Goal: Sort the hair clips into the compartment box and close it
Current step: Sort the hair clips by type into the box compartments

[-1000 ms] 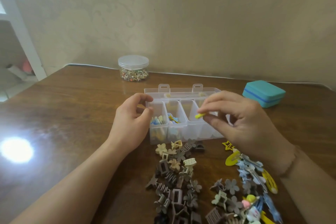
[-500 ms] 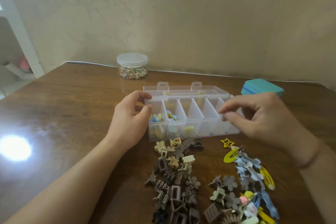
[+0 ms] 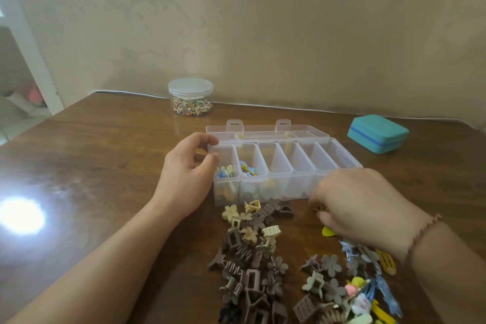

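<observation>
The clear compartment box [image 3: 301,184] stands open on the wooden table, its lid [image 3: 265,130] folded back. The two leftmost compartments hold blue and yellow clips [image 3: 246,171]; a pale yellow clip lies low in the third. My left hand [image 3: 184,179] grips the box's left end, thumb and forefinger at its corner. My right hand [image 3: 360,208] is down on the table before the box's right end, fingertips pinching a small yellow star clip [image 3: 316,209] that is mostly hidden. Brown and beige claw clips [image 3: 249,252] are heaped in front of the box.
Grey-green flower clips [image 3: 328,279] and colourful snap clips [image 3: 368,297] lie at the near right, under my right wrist. A lidded jar of beads [image 3: 190,96] stands at the back, a teal case [image 3: 377,133] at the back right. Bright glare [image 3: 21,216] marks the table's left.
My right hand dropped a yellow clip into the third compartment, drew back right, then came down to the star clip on the table. My left hand stayed on the box.
</observation>
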{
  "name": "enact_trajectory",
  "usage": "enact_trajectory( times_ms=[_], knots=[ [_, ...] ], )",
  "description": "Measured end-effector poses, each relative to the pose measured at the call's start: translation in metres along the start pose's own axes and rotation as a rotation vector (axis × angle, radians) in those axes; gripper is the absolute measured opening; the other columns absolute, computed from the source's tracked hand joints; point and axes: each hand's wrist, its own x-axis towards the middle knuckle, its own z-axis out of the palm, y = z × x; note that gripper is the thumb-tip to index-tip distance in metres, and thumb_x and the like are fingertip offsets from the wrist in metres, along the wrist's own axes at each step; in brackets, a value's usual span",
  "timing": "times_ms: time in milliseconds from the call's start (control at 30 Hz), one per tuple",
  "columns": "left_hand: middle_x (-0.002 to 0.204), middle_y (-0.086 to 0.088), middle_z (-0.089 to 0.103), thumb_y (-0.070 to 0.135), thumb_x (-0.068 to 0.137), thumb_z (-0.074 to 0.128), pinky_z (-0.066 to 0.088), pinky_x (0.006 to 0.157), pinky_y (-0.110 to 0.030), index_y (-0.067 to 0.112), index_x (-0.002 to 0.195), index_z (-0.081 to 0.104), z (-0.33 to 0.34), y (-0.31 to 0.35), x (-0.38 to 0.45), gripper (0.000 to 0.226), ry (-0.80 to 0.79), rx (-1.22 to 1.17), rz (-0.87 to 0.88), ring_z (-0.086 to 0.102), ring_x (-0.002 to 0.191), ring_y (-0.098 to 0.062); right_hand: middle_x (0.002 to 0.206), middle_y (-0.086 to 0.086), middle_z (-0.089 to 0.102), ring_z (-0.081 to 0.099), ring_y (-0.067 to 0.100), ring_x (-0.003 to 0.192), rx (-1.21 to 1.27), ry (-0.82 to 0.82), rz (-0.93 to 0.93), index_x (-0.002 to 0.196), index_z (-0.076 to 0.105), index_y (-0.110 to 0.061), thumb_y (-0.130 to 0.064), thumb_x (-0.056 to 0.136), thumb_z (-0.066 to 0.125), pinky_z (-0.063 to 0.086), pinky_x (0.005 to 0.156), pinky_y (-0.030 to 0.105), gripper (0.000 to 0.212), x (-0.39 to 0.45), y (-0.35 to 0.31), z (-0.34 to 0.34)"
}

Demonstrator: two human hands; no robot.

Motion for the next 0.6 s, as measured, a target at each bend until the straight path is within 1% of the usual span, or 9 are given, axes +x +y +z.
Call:
enact_trajectory(
  times_ms=[100,167,267,333,433,500,533,567,600],
  knots=[
    [0.104,0.006,0.066,0.015,0.094,0.054,0.042,0.057,-0.007,0.021,0.112,0.065,0.000,0.000,0.000,0.021,-0.006,0.005,-0.001,0.064,0.085,-0.007,0.104,-0.010,0.067,0.063,0.015,0.096,0.008,0.155,-0.072,0.117,0.064,-0.038,-0.033,0.097,0.046,0.055,0.079,0.032,0.027,-0.002,0.000,0.001],
    [0.104,0.006,0.066,0.015,0.095,0.054,0.042,0.057,-0.007,0.021,0.113,0.064,0.000,0.000,0.000,0.021,-0.007,0.002,-0.002,0.063,0.085,-0.007,0.098,-0.015,0.071,0.065,0.009,0.087,0.129,0.348,-0.144,0.118,0.063,-0.043,-0.035,0.096,0.051,0.053,0.073,0.027,0.027,-0.002,0.001,0.002],
    [0.101,0.005,0.065,0.013,0.094,0.055,0.041,0.056,-0.007,0.020,0.112,0.065,0.000,0.001,0.000,0.021,-0.001,-0.006,-0.003,0.062,0.081,-0.006,0.065,-0.030,0.065,0.050,0.006,0.043,0.651,0.636,-0.201,0.099,0.075,-0.032,-0.020,0.087,0.070,0.044,0.046,0.017,0.018,0.000,0.000,0.003],
    [0.101,0.005,0.065,0.011,0.094,0.055,0.040,0.056,-0.006,0.020,0.109,0.065,0.001,0.001,0.000,0.020,0.007,-0.007,0.004,0.061,0.077,-0.002,0.067,-0.029,0.066,0.044,0.011,0.038,0.910,0.806,-0.139,0.093,0.078,-0.025,-0.013,0.084,0.074,0.037,0.043,0.013,0.015,0.010,-0.003,0.002],
    [0.099,0.004,0.065,0.011,0.094,0.055,0.040,0.055,-0.006,0.021,0.107,0.065,0.001,0.001,0.000,0.020,0.005,-0.011,-0.004,0.058,0.069,0.006,0.084,-0.015,0.075,0.057,-0.010,0.056,0.812,0.828,-0.067,0.092,0.079,-0.023,-0.014,0.084,0.074,0.043,0.058,0.005,0.013,0.026,-0.013,0.006],
    [0.100,0.003,0.065,0.012,0.094,0.055,0.039,0.054,-0.006,0.022,0.108,0.065,0.000,0.001,0.000,0.020,0.000,-0.007,-0.001,0.057,0.069,0.007,0.089,-0.015,0.076,0.065,-0.006,0.074,0.696,0.723,-0.055,0.095,0.078,-0.029,-0.021,0.087,0.071,0.055,0.071,0.020,0.013,0.031,-0.015,0.011],
    [0.101,0.002,0.065,0.012,0.094,0.055,0.039,0.054,-0.006,0.022,0.108,0.065,0.000,0.001,-0.001,0.020,0.000,-0.001,0.002,0.057,0.069,0.007,0.090,-0.016,0.076,0.067,-0.003,0.078,0.662,0.685,-0.053,0.096,0.077,-0.030,-0.023,0.088,0.069,0.057,0.072,0.027,0.014,0.031,-0.014,0.013],
    [0.101,0.002,0.066,0.012,0.094,0.055,0.039,0.055,-0.006,0.022,0.108,0.065,0.000,0.001,-0.001,0.020,0.001,0.004,0.004,0.057,0.069,0.007,0.091,-0.016,0.076,0.066,-0.004,0.075,0.644,0.670,-0.055,0.098,0.077,-0.030,-0.024,0.089,0.067,0.056,0.068,0.023,0.014,0.029,-0.013,0.013],
    [0.100,0.002,0.066,0.012,0.094,0.055,0.039,0.054,-0.006,0.022,0.108,0.065,0.000,0.001,0.000,0.020,0.003,0.005,0.004,0.057,0.069,0.007,0.092,-0.015,0.076,0.063,-0.009,0.068,0.649,0.679,-0.062,0.098,0.078,-0.029,-0.022,0.090,0.067,0.051,0.061,0.012,0.015,0.025,-0.010,0.011]
  ],
)
